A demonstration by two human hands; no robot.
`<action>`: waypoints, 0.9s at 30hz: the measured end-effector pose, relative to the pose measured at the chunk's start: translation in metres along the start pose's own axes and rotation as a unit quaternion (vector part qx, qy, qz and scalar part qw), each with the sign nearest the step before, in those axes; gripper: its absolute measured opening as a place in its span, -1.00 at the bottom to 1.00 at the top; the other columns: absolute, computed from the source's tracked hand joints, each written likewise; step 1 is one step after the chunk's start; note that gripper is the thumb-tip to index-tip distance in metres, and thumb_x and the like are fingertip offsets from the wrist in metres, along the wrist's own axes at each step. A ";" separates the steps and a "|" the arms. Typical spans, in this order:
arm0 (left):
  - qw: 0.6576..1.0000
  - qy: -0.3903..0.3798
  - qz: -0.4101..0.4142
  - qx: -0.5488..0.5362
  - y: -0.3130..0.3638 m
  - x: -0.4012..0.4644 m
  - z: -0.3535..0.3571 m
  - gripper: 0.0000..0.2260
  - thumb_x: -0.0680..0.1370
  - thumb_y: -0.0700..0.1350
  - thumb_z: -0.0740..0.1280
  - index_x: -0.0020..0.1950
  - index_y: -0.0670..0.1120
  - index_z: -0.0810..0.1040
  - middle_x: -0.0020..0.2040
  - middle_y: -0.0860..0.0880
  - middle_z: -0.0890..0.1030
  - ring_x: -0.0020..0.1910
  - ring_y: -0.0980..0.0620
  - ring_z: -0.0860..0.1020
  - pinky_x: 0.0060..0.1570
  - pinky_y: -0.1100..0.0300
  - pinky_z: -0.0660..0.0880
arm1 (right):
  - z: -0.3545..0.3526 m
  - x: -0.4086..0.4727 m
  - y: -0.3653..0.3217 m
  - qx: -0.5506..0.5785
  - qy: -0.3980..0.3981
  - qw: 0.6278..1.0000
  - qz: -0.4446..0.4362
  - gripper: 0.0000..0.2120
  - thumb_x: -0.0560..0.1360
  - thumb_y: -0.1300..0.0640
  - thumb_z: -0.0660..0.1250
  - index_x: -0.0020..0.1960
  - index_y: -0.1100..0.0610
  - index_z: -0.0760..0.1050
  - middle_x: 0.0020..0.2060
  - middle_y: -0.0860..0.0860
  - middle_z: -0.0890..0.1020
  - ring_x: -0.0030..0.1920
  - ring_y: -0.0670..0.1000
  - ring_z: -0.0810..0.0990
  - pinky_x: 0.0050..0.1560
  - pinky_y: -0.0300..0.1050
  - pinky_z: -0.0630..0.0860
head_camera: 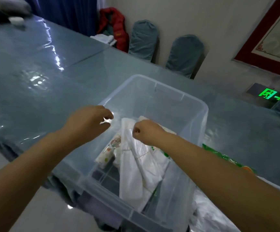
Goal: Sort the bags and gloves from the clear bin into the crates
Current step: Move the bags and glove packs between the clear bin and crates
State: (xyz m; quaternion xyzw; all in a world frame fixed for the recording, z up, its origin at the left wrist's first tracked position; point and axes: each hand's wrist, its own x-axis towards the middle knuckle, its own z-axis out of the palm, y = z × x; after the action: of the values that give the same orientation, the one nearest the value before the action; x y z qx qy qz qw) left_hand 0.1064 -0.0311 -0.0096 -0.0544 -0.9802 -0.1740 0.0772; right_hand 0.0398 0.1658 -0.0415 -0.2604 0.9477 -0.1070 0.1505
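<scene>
The desk (52,67) carries the clear bin (201,114), its near end overhanging the edge. Inside lies a white plastic bag (139,164), likely light, limp and slippery; best pinched at its gathered top. The right hand (146,131) pinches that top in a clenched grip; the left hand (89,119) hovers, fingers loosely curled, holding nothing clearly visible.

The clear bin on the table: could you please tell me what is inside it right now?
Inside the clear bin, a white plastic bag hangs from the right hand, beside a printed packet. A green-printed bag peeks out behind. Whatever lies beneath the white bag is covered.
</scene>
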 end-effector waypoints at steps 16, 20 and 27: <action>0.992 0.017 0.115 -0.053 -0.034 0.002 0.011 -0.81 0.45 -0.04 0.36 0.06 0.03 0.60 -0.02 0.08 0.65 -0.03 0.05 0.55 -0.07 0.26 0.30 | 0.091 0.037 -0.036 -0.051 -0.033 0.982 0.181 -0.34 0.36 -0.21 0.39 0.25 0.13 0.21 -0.04 0.08 0.55 -0.25 0.05 0.46 -0.29 -0.13 0.36; 0.991 0.010 0.128 -0.044 -0.035 0.003 0.012 -0.80 0.47 -0.01 0.33 0.08 0.04 0.59 0.00 0.09 0.64 0.00 0.05 0.54 -0.03 0.26 0.29 | 0.086 0.033 -0.031 0.049 -0.007 0.967 0.249 -0.47 0.38 0.01 0.43 0.21 0.09 0.24 -0.12 0.05 0.51 -0.20 0.03 0.50 -0.23 -0.12 0.45; 0.989 -0.042 0.144 0.006 -0.022 0.005 0.006 -0.76 0.51 0.03 0.26 0.15 0.07 0.54 0.06 0.10 0.62 0.04 0.06 0.54 0.02 0.17 0.40 | 0.049 0.014 -0.009 0.196 0.100 0.929 0.298 -0.60 0.38 0.25 0.33 0.19 0.21 0.32 -0.05 0.12 0.51 -0.10 0.10 0.50 -0.19 -0.10 0.42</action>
State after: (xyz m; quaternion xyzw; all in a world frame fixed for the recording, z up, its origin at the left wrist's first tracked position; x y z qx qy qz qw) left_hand 0.0976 -0.0490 -0.0214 -0.2017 -0.9655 -0.1531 0.0610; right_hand 0.0495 0.1448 -0.0873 0.0802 0.9520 -0.2664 0.1277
